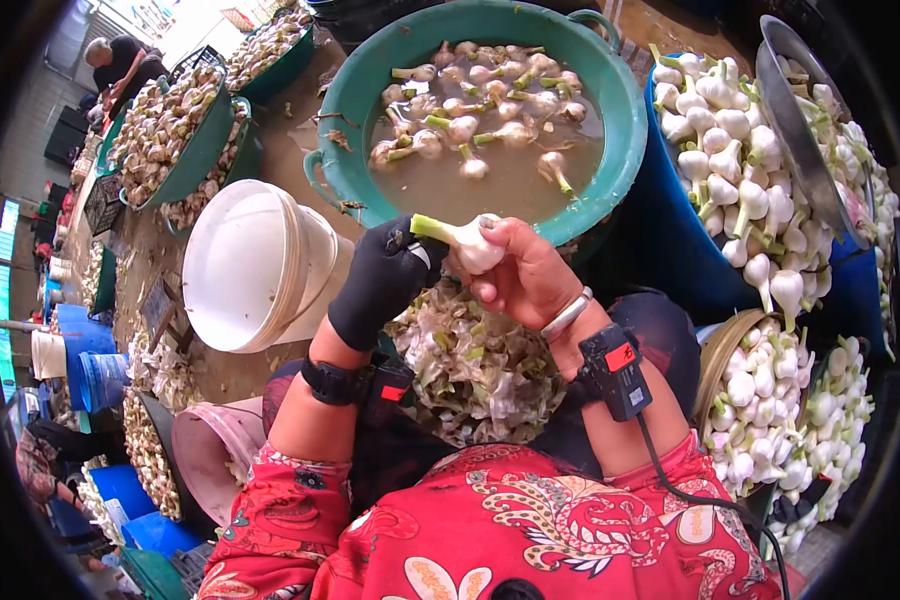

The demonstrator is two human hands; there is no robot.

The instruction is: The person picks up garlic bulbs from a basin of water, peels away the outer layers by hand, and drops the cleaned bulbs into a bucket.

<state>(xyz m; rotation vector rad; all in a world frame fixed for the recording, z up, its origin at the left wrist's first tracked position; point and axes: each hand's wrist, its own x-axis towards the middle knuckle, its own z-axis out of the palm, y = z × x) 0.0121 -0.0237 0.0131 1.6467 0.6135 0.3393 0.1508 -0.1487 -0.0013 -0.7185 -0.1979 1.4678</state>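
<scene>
A white garlic bulb [482, 252] with a short green stem is held up between my hands, in front of the green basin's near rim. My left hand [382, 280], in a black glove, has its fingers closed at the stem side of the bulb. My bare right hand [535, 270] pinches the bulb's other side between thumb and fingers. Below both hands lies a heap of garlic peelings [475, 375]. Beyond them, the green basin [345, 100] holds murky water with several garlic bulbs floating in it.
An empty white bucket [235, 265] lies tilted at the left, above a pinkish bucket [205, 450]. At the right stand a blue barrel [670, 210] heaped with white garlic and more full containers. Tubs of unpeeled garlic [165, 130] and people are at the far left.
</scene>
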